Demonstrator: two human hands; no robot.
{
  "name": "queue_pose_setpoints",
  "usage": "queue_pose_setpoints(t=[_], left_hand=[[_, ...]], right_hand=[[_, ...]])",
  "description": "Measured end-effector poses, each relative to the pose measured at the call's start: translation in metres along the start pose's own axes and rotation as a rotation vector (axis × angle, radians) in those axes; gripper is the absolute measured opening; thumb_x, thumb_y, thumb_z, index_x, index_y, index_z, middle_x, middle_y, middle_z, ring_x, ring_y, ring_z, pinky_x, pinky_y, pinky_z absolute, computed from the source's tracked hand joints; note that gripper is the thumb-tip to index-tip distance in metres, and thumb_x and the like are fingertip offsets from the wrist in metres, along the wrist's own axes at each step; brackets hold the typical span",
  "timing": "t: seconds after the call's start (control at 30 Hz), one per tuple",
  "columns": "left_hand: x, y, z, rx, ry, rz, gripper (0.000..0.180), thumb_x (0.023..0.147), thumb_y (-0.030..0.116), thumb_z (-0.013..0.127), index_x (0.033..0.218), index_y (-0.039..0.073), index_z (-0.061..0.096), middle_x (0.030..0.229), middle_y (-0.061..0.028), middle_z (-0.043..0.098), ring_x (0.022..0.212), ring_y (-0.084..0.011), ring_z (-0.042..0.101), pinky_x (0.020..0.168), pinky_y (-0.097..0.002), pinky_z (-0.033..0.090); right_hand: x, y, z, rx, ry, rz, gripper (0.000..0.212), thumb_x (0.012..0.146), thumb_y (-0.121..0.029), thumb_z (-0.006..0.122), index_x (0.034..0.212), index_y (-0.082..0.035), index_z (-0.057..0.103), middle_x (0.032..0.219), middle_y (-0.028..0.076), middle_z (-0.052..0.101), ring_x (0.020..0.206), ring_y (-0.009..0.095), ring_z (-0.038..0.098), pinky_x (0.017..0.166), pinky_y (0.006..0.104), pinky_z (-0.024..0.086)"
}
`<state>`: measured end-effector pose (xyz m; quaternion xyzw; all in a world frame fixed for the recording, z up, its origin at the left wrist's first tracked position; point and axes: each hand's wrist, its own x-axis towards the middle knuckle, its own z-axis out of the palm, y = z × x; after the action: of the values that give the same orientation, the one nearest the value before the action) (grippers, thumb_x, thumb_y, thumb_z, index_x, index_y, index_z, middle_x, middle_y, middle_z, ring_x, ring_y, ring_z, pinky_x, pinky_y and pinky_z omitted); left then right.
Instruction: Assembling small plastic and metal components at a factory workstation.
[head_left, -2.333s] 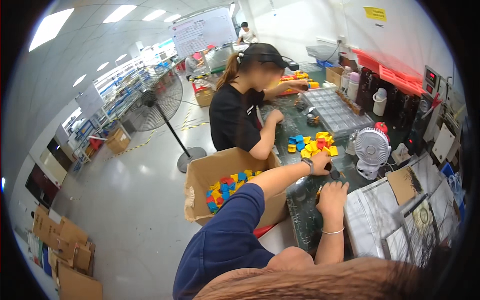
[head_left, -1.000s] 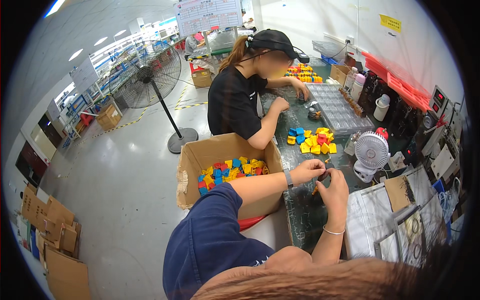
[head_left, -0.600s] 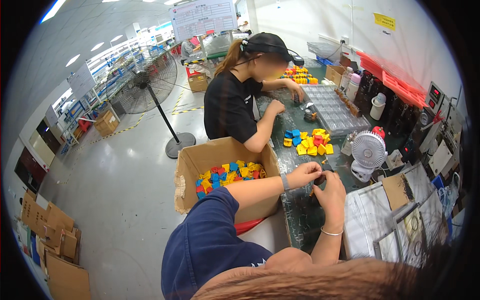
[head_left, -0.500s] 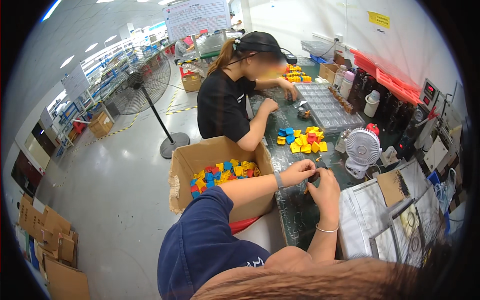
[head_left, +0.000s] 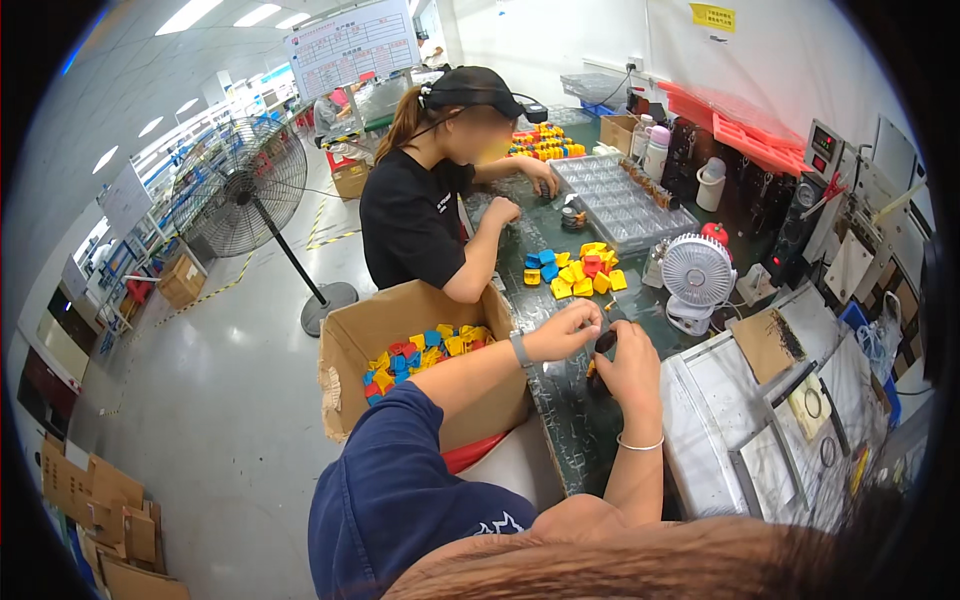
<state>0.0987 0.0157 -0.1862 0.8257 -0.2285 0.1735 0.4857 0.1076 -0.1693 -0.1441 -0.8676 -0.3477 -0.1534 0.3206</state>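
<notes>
My right hand is closed round a small dark round part, with a bit of orange showing under it. Close by on the left, my left hand has its fingers pinched together. Whatever sits in that pinch is too small to make out. Both hands are just above the dark green worktop. Beyond them lies a loose pile of yellow, red and blue plastic pieces. To the right of the pile stands a small white desk fan.
An open cardboard box holding many coloured pieces stands left of the bench. Across from it, a co-worker in black handles small parts by a clear compartment tray. Metal panels lie to my right; a floor fan stands farther left.
My left hand has drawn slightly away from the dark part, which stays in my right hand. The whole view has shifted a little, moving the scene leftward.
</notes>
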Motion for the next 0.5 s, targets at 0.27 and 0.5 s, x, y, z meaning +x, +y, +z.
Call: queue_pose_setpoints(t=[0.27, 0.5], left_hand=[[0.004, -0.002, -0.053, -0.2, -0.245, -0.521, 0.012, 0.088, 0.016, 0.059, 0.088, 0.004, 0.058, 0.072, 0.0008, 0.057, 0.064, -0.0079, 0.053, 0.056, -0.0251, 0.045], [-0.008, -0.035, -0.029, 0.349, -0.54, -0.511, 0.01, 0.077, 0.009, 0.061, 0.083, 0.002, 0.063, 0.073, -0.0083, 0.064, 0.067, -0.0162, 0.06, 0.061, -0.0299, 0.047]], right_hand=[[0.005, 0.002, -0.007, 0.197, 0.082, 0.123, 0.043, 0.068, -0.014, 0.074, 0.103, 0.001, 0.054, 0.101, 0.019, 0.059, 0.097, 0.036, 0.057, 0.084, 0.0411, 0.046], [0.006, 0.003, -0.014, 0.2, 0.073, 0.194, 0.045, 0.068, -0.017, 0.075, 0.103, 0.003, 0.055, 0.101, 0.02, 0.059, 0.096, 0.035, 0.057, 0.084, 0.0401, 0.046]])
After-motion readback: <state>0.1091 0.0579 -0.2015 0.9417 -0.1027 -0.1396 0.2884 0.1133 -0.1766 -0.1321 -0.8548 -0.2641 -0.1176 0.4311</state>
